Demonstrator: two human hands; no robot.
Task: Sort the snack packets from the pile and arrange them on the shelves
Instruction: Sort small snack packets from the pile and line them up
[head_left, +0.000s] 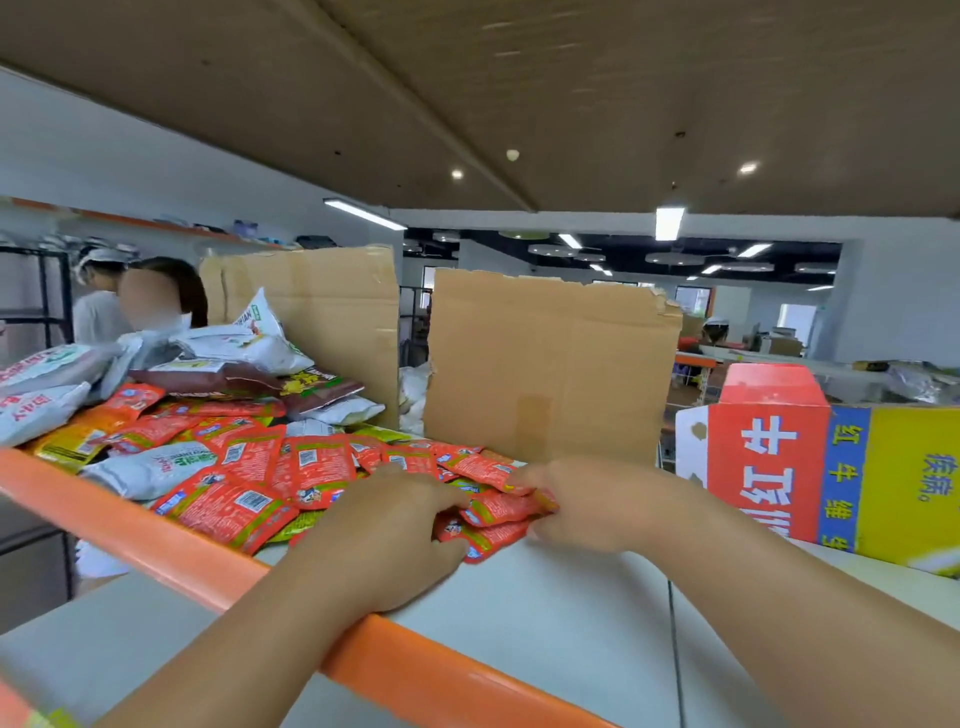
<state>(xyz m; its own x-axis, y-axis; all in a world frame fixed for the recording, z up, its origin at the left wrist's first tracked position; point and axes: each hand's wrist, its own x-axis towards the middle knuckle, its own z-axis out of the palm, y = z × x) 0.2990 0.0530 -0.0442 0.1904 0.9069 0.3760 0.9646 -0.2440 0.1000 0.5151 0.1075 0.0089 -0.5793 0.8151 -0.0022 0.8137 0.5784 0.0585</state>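
A pile of snack packets (244, 467) covers the left half of a white shelf (561, 608) with an orange front rail (171, 556). Small red packets (311, 462) lie in front; larger white, grey and brown bags (228, 358) are heaped behind. My left hand (395, 525) rests over the rail with its fingers curled on a small stack of red packets (493, 514). My right hand (587, 509) pinches the same stack from the right side. Both hands are blurred.
Two cardboard sheets (550, 369) stand upright at the shelf's back. A red, blue and yellow carton (810, 462) lies on the shelf at the right. The board of a higher shelf (519, 93) hangs overhead. People (156, 301) stand beyond the pile at the left.
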